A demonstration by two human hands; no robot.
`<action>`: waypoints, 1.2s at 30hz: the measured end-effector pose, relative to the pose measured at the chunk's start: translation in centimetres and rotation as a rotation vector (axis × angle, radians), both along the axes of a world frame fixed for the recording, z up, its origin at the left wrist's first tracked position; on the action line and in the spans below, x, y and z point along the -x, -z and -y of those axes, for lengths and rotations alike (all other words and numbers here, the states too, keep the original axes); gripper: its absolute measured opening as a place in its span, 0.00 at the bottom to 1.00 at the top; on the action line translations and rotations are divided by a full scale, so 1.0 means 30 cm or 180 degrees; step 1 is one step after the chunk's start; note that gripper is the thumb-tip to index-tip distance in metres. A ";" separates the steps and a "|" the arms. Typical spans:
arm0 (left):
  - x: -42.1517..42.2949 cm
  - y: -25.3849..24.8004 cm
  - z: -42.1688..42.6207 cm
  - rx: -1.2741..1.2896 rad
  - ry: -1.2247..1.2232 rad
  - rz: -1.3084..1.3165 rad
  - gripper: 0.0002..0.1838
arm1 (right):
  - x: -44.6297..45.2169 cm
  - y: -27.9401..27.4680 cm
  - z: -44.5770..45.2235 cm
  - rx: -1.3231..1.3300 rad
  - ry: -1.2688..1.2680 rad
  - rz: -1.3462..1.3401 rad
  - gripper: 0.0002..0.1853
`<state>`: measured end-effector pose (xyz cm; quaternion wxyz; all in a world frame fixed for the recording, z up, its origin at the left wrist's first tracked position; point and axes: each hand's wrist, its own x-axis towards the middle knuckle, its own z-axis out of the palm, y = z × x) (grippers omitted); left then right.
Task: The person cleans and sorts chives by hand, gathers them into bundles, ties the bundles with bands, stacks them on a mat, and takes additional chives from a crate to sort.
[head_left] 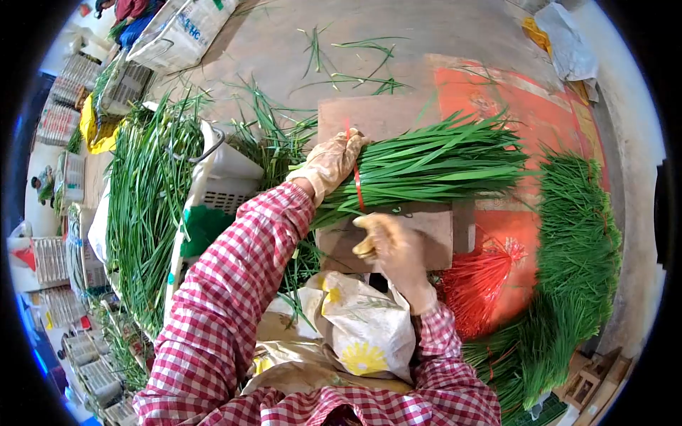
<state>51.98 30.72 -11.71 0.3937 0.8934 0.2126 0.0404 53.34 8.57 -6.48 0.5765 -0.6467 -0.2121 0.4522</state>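
Observation:
A bundle of long, flat green leaves that look like garlic chives [440, 165] lies across a brown board [426, 241], leaf tips to the right. A red tie [359, 188] runs around it near its left end. My left hand [334, 163], gloved, grips the bundle just left of the tie, and a bit of red sticks up by its fingertips. Below the bundle, apart from it, is my right hand [391, 248], also gloved and slightly blurred. Its thumb and fingers are apart, with nothing visible between them.
Loose chives fill a white crate [234, 167] on the left. Red ties [486, 284] lie fanned out at right, beside finished-looking green bundles [575, 234] along the wall. Another white crate [181, 35] stands at the upper left, near a person [135, 21]. Stray leaves litter the floor.

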 end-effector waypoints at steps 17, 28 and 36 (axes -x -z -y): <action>0.181 -0.234 0.175 0.3321 -0.1258 0.0614 0.19 | 0.033 0.098 -0.069 -0.0644 0.0119 0.0152 0.23; 0.038 -0.137 0.189 0.3099 -0.0955 0.2345 0.23 | -0.272 0.059 -0.002 -0.0347 -0.0796 0.4323 0.21; 0.052 -0.044 0.194 0.3735 -0.1898 0.2195 0.20 | -0.232 0.157 -0.051 -0.0465 -0.0503 0.3255 0.22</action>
